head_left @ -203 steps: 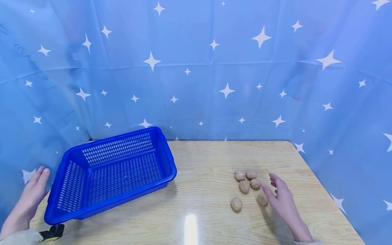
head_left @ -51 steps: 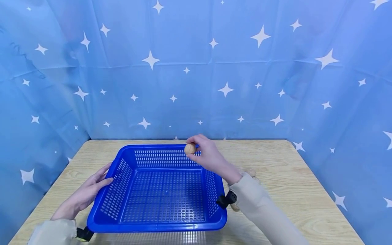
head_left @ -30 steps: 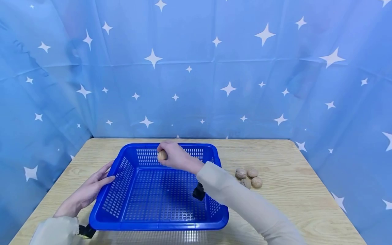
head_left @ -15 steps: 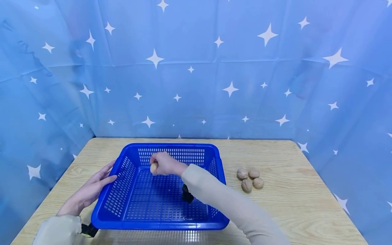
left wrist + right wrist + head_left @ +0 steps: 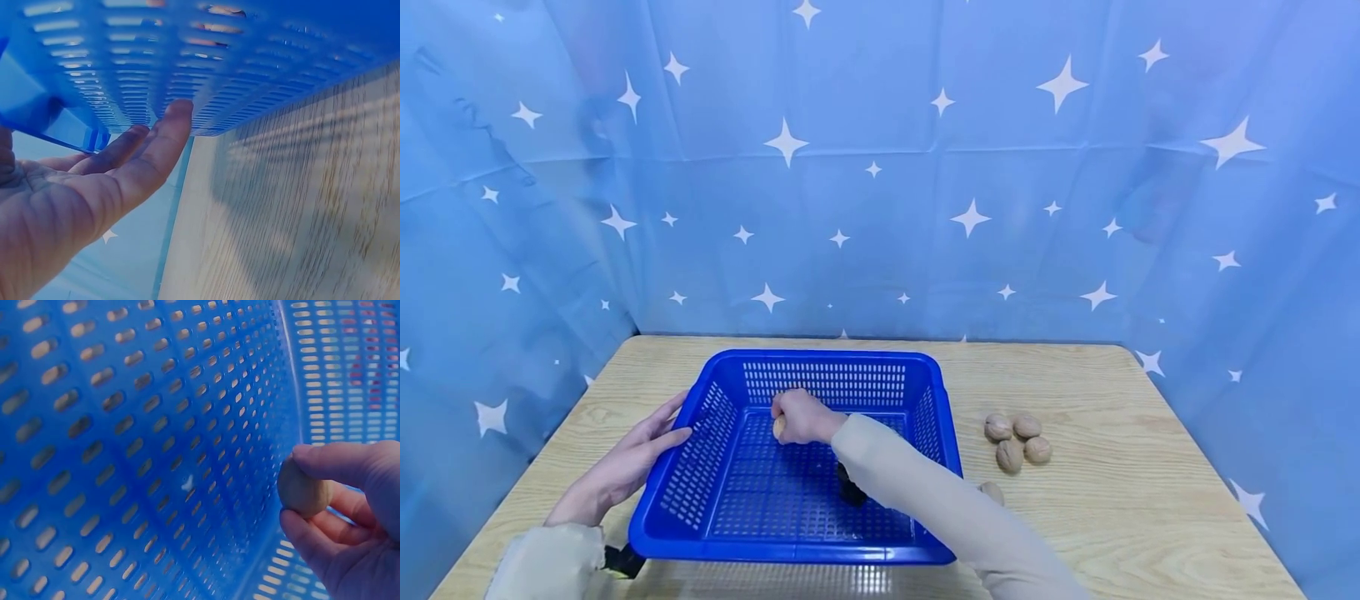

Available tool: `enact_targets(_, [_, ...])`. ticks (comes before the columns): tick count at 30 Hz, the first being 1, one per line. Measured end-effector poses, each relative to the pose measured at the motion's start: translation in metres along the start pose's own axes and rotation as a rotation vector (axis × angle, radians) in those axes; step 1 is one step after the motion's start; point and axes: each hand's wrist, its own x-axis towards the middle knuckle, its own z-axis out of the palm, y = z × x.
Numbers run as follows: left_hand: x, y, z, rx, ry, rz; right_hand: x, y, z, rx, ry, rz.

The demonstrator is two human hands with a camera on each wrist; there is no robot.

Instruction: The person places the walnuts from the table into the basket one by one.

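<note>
Blue basket (image 5: 790, 552) set on wood-grain counter (image 5: 1112, 517), L of ctr; walls + floor perforated w/ small slots. One walnut contained in it, held by R hand (image 5: 808, 417), L of mid-basket + toward far wall. Held walnut (image 5: 304, 487) is pinched btwn thumb + fingers (image 5: 328, 540) of R hand; whether floor is touched can't be told. Small pale mark (image 5: 187, 482) seen on basket floor, R wrist view.

Basket's L side is gripped by L hand (image 5: 640, 454): thumb laid over rim, other fingers kept outside, fairly straight, alongside slotted wall.

To R of basket, loose walnuts (image 5: 1009, 456) grouped on counter, 4 in all, close tog. A 5th walnut (image 5: 991, 492) lies apart, nearer basket, pt. covered by R sleeve (image 5: 940, 517).

R rim is crossed by same sleeve, so front-R corner area + some of floor are blocked from head view. Black wrist device (image 5: 850, 487) on R arm also hangs over floor; similar L device (image 5: 625, 561) is placed by basket's front-L corner, next to L sleeve (image 5: 550, 558). Bkgd filled by blue curtain (image 5: 880, 100) w/ white stars. Bright glare shown on counter just in front of basket.
</note>
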Motion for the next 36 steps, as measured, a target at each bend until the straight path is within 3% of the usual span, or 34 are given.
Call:
enact_targets(23, [0.004,-0.001,0.000,-0.036,-0.022,-0.002,0.005,0.006,0.001,-0.025,-0.050,0.043])
enact_targets(29, [0.004,-0.001,-0.001,-0.042,-0.031,0.003,0.003,0.003,-0.015,0.015,-0.024,0.052])
enact_targets(36, [0.001,-0.004,-0.003,-0.030,-0.018,0.005,-0.007,-0.004,-0.043,0.075,0.064,0.013])
